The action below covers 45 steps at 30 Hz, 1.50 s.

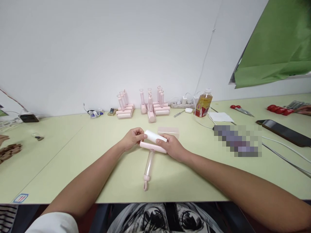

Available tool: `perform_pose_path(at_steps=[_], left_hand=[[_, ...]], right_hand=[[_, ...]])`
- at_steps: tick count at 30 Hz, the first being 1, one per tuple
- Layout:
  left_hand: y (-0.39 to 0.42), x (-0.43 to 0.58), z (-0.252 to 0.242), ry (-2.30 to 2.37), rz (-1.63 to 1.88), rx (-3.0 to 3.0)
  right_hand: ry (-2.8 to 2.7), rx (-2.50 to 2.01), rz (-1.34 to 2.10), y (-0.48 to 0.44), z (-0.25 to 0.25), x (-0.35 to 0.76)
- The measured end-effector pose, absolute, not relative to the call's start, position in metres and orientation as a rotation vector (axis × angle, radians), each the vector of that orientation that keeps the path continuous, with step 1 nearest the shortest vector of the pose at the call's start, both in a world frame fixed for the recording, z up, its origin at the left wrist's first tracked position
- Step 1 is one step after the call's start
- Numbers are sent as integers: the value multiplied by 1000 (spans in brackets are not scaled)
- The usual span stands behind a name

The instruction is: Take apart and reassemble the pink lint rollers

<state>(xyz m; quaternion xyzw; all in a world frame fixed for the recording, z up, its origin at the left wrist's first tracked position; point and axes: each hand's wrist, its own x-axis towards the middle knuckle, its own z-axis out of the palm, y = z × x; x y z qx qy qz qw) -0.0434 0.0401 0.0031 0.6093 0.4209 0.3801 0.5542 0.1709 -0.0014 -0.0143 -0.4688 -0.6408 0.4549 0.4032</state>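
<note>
A pink lint roller [153, 147] lies in front of me, its clear handle [149, 164] and loop pointing toward my body. Its head is apart from a white adhesive-paper roll [153, 136], which sits tilted just above it. My right hand [173, 147] is closed around the right end of the roll, thumb on top, and the fingers also reach the right end of the roller head. With fingers pinched, my left hand [134, 138] grips the left end of the pink head; its exact contact is partly hidden. Behind my right hand rests a translucent pink cover [168, 130].
Several pink lint rollers [150, 108] stand along the wall. A drink bottle [203, 104], power strip [183, 105] and screwdriver [179, 114] are at the back right, with cables and a phone [283, 132] farther right. Other people's hands show at both edges, with wooden pieces [9, 152] at left.
</note>
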Motion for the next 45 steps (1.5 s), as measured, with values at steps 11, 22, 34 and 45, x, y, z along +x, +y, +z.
perform_pose_path(at_steps=[11,22,34,45], left_hand=[[49,-61,-2,1222,959,1477],[58,-83,10,1684,1407,1616],[18,-60,13,1033,895,2336],[12,-59,19,958,787,2208]], right_hand=[[-1597,-1097,803,9,-8,192],[-1808,-1138,985,8,-11,192],[-1828,-1083,1095,9,-3,202],[-1862,-1005,1273,15,-8,209]])
